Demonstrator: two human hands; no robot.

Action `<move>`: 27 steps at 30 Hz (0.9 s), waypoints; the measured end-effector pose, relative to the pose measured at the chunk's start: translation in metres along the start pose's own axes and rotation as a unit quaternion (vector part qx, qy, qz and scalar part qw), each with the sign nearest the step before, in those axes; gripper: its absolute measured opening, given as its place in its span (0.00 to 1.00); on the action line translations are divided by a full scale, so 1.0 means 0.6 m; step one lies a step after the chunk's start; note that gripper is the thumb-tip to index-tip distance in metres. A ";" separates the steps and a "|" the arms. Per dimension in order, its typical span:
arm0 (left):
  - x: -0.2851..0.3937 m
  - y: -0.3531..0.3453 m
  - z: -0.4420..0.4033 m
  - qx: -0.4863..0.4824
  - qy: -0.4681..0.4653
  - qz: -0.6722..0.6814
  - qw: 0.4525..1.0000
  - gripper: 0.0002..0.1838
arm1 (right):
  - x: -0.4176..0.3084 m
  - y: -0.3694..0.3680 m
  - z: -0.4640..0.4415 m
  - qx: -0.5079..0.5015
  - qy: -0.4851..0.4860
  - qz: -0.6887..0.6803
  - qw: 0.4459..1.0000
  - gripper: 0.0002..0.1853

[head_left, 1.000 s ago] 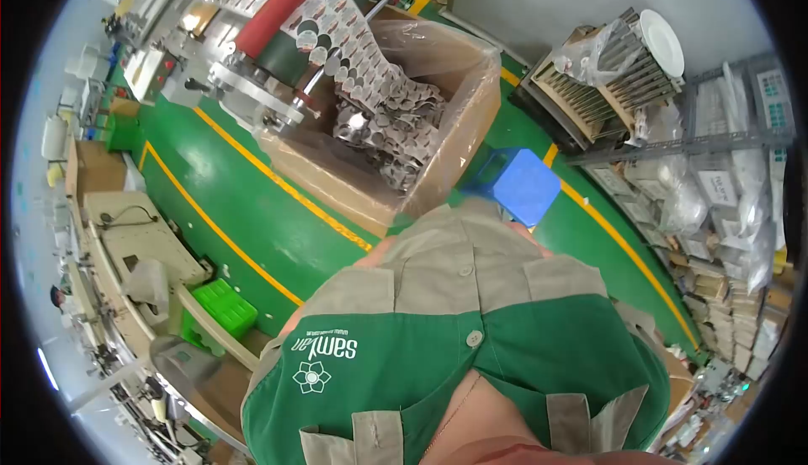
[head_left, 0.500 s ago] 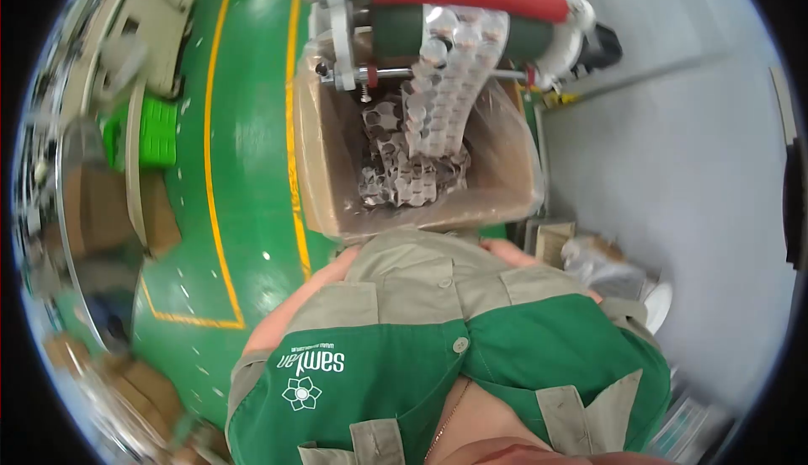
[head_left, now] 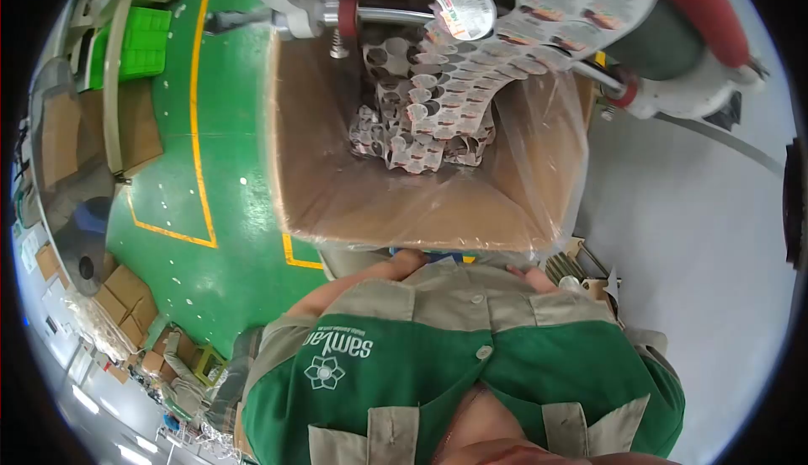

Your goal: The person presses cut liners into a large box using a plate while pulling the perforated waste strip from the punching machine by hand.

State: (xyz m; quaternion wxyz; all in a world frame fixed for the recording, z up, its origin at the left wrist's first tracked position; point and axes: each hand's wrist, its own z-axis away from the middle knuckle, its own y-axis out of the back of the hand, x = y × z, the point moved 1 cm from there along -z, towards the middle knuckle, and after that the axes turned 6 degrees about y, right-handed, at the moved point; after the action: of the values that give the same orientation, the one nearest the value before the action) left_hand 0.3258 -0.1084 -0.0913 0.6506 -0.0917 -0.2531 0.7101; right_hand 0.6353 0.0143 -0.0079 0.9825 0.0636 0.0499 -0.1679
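Note:
My left hand (head_left: 410, 261) is low at the front of my shirt, beside a small strip of blue; its fingers are mostly hidden. To the right, my right hand (head_left: 534, 278) shows at the shirt's lower edge, fingers slightly apart and nothing visible in them. Both hands are just below the near edge of a large cardboard box (head_left: 421, 223) lined with clear plastic. Inside it lies a heap of punched label web (head_left: 404, 149). The printed web (head_left: 471, 86) hangs down into the box from the rollers, with a round label (head_left: 465, 12) on it.
A machine with a red roller (head_left: 703, 2) and a metal bar (head_left: 396, 15) spans the top. Green crates (head_left: 143, 42) and cardboard are at the left on the green floor (head_left: 244, 154). A grey wall (head_left: 673, 212) stands at the right. More boxes (head_left: 126, 297) lie lower left.
The view has turned and moved closer to the box and rollers. The box now fills the middle, the blue stool has mostly gone from sight, and more of both hands shows.

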 end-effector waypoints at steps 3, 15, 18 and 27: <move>0.030 0.029 -0.103 -0.005 -0.012 0.037 0.999 0.19 | 0.076 -0.035 -0.059 0.031 -0.057 -0.010 0.998 0.37; 0.060 0.129 -0.164 0.039 -0.079 0.119 0.989 0.18 | 0.127 -0.074 -0.149 0.063 -0.051 -0.038 0.996 0.35; 0.054 0.125 -0.129 0.039 -0.097 0.126 0.987 0.18 | 0.127 -0.101 -0.179 0.081 -0.030 -0.046 0.995 0.34; 0.010 -0.003 0.052 0.010 -0.113 0.136 0.984 0.18 | 0.083 -0.140 -0.184 0.002 0.159 -0.008 0.987 0.30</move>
State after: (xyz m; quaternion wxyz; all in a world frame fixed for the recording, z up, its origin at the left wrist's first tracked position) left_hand 0.3122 -0.1103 -0.0624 0.5160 -0.0376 -0.3033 0.8002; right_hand 0.6453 -0.0647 -0.1321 0.9606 0.0913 0.2053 -0.1639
